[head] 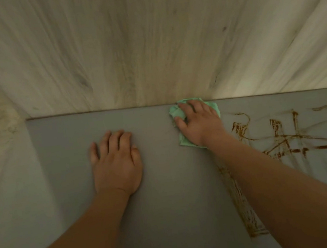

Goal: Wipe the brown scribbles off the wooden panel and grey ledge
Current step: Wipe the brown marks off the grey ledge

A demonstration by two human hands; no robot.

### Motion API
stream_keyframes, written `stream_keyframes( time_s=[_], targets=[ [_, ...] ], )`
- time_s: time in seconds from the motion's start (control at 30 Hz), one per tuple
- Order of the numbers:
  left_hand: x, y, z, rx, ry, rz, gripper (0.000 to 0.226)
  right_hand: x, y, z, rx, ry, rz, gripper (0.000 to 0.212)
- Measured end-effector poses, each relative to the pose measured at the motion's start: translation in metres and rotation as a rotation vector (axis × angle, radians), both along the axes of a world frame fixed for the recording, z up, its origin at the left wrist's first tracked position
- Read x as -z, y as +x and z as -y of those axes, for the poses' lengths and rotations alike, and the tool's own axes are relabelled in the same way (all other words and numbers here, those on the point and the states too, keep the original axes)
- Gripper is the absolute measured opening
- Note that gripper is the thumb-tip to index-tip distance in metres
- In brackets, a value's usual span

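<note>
The grey ledge (68, 147) fills the lower half of the frame. Its long axis runs left to right, and its left end stops short of the left edge of the frame. Its back edge is a straight horizontal line across the middle, where it meets the wooden panel (148, 43). The panel takes up the upper half, with its grain running up the frame and fanning outward towards the top corners.

The brown scribbles (284, 146) lie on the ledge at the right of the frame. Most of their long strokes run left to right towards the right edge, crossed by shorter upright strokes. A smeared brown band runs top to bottom beside the right forearm, in the lower right.

A green cloth (174, 111) sits on the ledge right of centre, its top touching the line where ledge meets panel. It is bunched at its upper left, and one corner sticks out below the wrist. The right hand (199, 122) is on top of it, fingers bent and closed over the bunched part, with the thumb on the left side. The scribbles begin just right of this hand.

The left hand (116, 162) lies palm down on bare ledge, left of centre. Its fingers are straight and close together, pointing up the frame towards the panel, well apart from the cloth.
</note>
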State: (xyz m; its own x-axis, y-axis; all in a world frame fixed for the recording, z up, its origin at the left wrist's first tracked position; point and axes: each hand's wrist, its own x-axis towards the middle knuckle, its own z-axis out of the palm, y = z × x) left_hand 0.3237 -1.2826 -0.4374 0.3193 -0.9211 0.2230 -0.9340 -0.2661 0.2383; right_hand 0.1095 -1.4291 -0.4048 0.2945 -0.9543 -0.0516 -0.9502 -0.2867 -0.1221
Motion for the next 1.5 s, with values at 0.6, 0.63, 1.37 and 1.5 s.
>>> stream_keyframes(
  time_s=[0.6, 0.63, 1.37, 1.5],
  targets=[
    [-0.002, -0.002, 0.003, 0.003, 0.044, -0.033, 0.050, 0.000, -0.020, -0.024, 0.474, 0.084, 0.003, 0.083],
    [-0.003, -0.002, 0.004, 0.007, 0.060, -0.045, 0.048, 0.000, -0.020, -0.032, 0.471, 0.088, 0.000, 0.082],
    [-0.041, -0.090, -0.006, 0.278, 0.186, -0.044, 0.056, 0.005, -0.126, -0.261, -0.019, -0.078, -0.062, 0.070],
    [-0.031, -0.065, -0.002, 0.166, 0.217, 0.053, 0.058, -0.001, -0.158, -0.221, 0.128, -0.021, -0.113, 0.073]
  ],
)
